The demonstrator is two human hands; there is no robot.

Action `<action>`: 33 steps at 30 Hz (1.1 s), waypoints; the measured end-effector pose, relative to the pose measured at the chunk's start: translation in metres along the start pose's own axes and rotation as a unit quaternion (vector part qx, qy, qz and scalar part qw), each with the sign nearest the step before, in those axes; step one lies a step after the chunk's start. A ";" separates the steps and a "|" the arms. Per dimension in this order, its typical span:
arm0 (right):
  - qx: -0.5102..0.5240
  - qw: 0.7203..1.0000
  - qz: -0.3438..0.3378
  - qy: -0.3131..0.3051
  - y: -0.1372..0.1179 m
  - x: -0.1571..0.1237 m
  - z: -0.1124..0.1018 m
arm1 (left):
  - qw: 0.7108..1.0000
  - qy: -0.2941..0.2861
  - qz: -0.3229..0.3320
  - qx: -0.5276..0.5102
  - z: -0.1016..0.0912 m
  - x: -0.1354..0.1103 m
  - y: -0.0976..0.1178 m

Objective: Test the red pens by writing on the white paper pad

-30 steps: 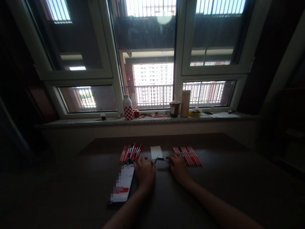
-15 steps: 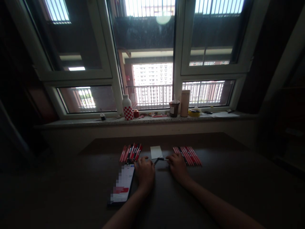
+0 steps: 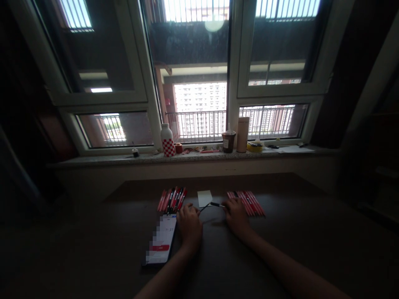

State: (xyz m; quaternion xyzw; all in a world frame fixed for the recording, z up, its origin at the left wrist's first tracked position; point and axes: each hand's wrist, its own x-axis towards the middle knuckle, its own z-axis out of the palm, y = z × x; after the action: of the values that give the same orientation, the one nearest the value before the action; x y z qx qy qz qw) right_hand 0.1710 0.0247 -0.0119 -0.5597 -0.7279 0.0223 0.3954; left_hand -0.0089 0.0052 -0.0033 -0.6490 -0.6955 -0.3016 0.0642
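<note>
My left hand [image 3: 189,226] is closed around the lower end of a thin dark pen-like stick [image 3: 205,207], which slants up to the right. Between the fingers of my right hand [image 3: 236,216] is a black pen [image 3: 216,204] with a pale section near the fingertips. Its dark end points left, at or very near the stick's tip; contact is unclear. Just behind them lies a white square of paper [image 3: 204,198]. A row of red and black pens [image 3: 171,200] lies beyond my left hand, and another row of mostly red ones [image 3: 251,203] beside my right.
A phone [image 3: 162,241] with a lit screen lies left of my left hand on the dark table [image 3: 218,265]. On the windowsill [image 3: 149,158] stand a checkered bottle [image 3: 168,143], a drink cup [image 3: 228,143], a tan tumbler [image 3: 242,135] and yellow tape [image 3: 254,147].
My right hand has shifted slightly right with the black pen. More of the thin stick shows beyond my left fingers, and the angle between the two pieces has changed.
</note>
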 end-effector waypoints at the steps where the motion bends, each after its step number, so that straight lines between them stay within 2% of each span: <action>1: 0.002 1.000 0.003 0.002 0.001 0.001 -0.001 | 1.000 0.002 -0.002 0.000 0.001 0.000 0.000; 16: -0.053 0.997 0.048 0.028 0.004 0.002 -0.004 | 1.000 0.018 -0.020 0.013 0.005 0.002 -0.003; 33: -0.064 0.995 0.075 0.008 0.009 0.003 -0.003 | 1.000 -0.001 -0.026 0.009 0.003 0.003 -0.002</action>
State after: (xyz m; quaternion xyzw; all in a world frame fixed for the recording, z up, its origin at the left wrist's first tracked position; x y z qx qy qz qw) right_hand 0.1797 0.0288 -0.0120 -0.6368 -0.6807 0.0006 0.3621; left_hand -0.0100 0.0091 -0.0045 -0.6303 -0.7149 -0.2962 0.0616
